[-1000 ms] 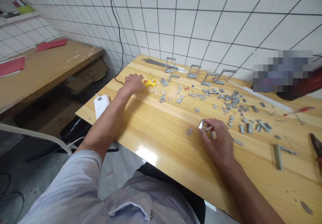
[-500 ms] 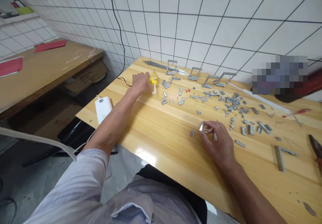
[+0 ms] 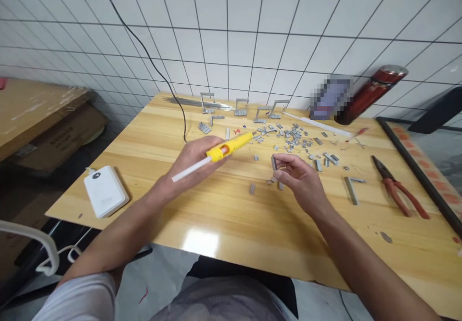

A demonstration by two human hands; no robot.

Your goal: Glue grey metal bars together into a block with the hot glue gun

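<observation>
The glue gun [image 3: 236, 144] is up over the table [image 3: 224, 215], and a white stick [image 3: 192, 169] pokes out of its back end. The left hand [image 3: 198, 156] is wrapped around the gun. Near its tip, the right hand [image 3: 305, 179] pinches a small metal strip [image 3: 274, 162] between thumb and finger. Grey bits [image 3: 295, 137] lie scattered behind. Small frames [image 3: 241, 112] stand by the wall [image 3: 241, 51]. Red-handled pliers [image 3: 395, 188] lie off to the right.

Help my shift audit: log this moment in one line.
left hand: holds glue gun; right hand: pinches metal piece; pliers: on table
</observation>
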